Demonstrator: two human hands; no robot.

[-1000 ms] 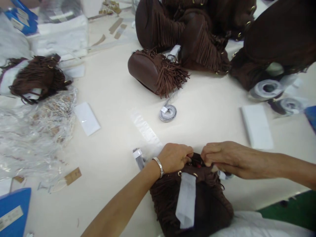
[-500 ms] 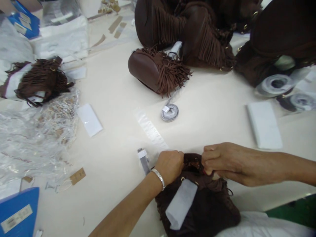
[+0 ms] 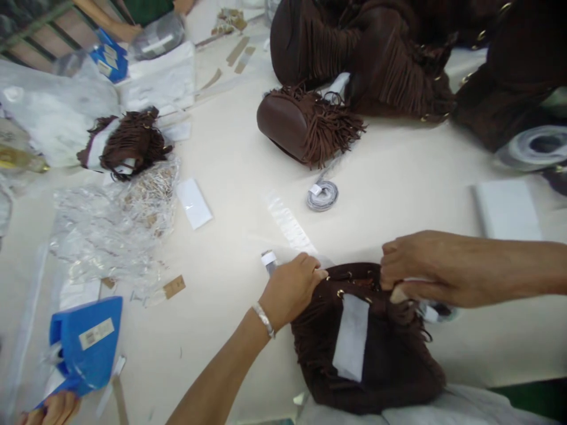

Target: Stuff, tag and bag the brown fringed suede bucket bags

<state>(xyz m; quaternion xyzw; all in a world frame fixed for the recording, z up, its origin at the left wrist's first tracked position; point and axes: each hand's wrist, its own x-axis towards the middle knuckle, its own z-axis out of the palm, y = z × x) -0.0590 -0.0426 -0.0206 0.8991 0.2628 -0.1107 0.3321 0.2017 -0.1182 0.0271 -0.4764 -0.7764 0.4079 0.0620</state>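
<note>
We hold a dark brown fringed bag [image 3: 385,348] by its mouth at the near side of the pale surface [image 3: 234,147], rim spread btwn our two hands. Our L hand [image 3: 290,290], fingers curled in & thumb pressed close, grips the rim's L side; a silver-toned bracelet [image 3: 264,320] circles that wrist. Our R hand [image 3: 414,265] is closed like a fist on the rim's R side, fingertips mostly hidden. A white wrap strip [image 3: 352,339] hangs down the bag's front, nr a gold-toned ring [image 3: 340,293]. Pale grey cloth [image 3: 465,407] shows by the bag's lower edge.

Just past our L hand we see a short wrapped grey pc. [image 3: 269,262]. Farther up lies a wrapped coil [image 3: 328,203] w/ white tab, then a smaller fringed bag [image 3: 283,121] on its side, w/ a pile of larger brown bags [image 3: 305,53] behind. Beyond our R hand: a white block [image 3: 509,209]. Off L, well apart fr. our bag: a white packet [image 3: 195,203], crumpled clear plastic [image 3: 101,236], a tan tag [image 3: 174,287] & a blue plastic obj. [image 3: 95,348] w/ barcode label, a co-worker's hand [image 3: 53,408] at its lower end.
</note>
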